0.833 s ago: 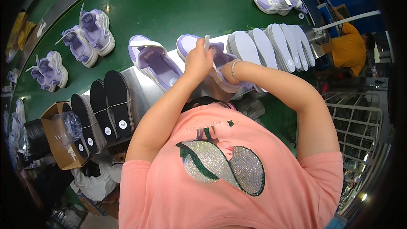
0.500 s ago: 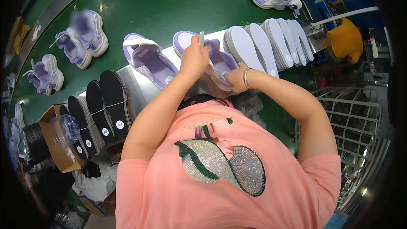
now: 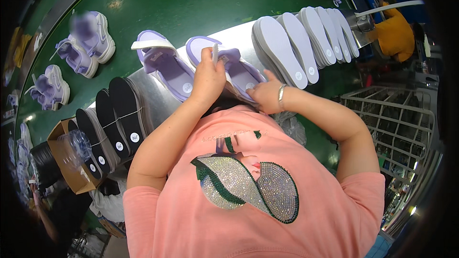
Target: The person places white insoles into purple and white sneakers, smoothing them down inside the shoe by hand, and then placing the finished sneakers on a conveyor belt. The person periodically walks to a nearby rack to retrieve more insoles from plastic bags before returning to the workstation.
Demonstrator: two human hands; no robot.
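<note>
Seen from above, a person in a pink shirt works at a steel shelf (image 3: pixel 158 91) beside a green conveyor belt (image 3: pixel 181 5). Since the earlier views, both hands have drawn nearer the person's body on the same lilac shoe (image 3: pixel 234 69), and the right hand has slid from the shoe's near side to its heel end. Judging from that, the work on this shoe is still under way, not finished.

The lilac shoe lies on the steel shelf, opening upward, toe toward the belt. The left hand (image 3: pixel 209 79) rests on the shoe's left edge, fingers curled shut around a thin white strip (image 3: pixel 215 53) that sticks up above the knuckles (a strap or a small tool, I cannot tell which). The right hand (image 3: pixel 265 93), with a bracelet at the wrist, presses against the heel end nearest the person; its fingers lie bent on the shoe, though whether they pinch anything is hidden.

Just left of that shoe lies a second lilac shoe (image 3: pixel 165 64) with a white strap. Right of it leans a row of white soles (image 3: pixel 306 38). Far left on the shelf stands a row of black insoles (image 3: pixel 114 119). Finished lilac shoes (image 3: pixel 86 43) sit on the belt beyond.
</note>
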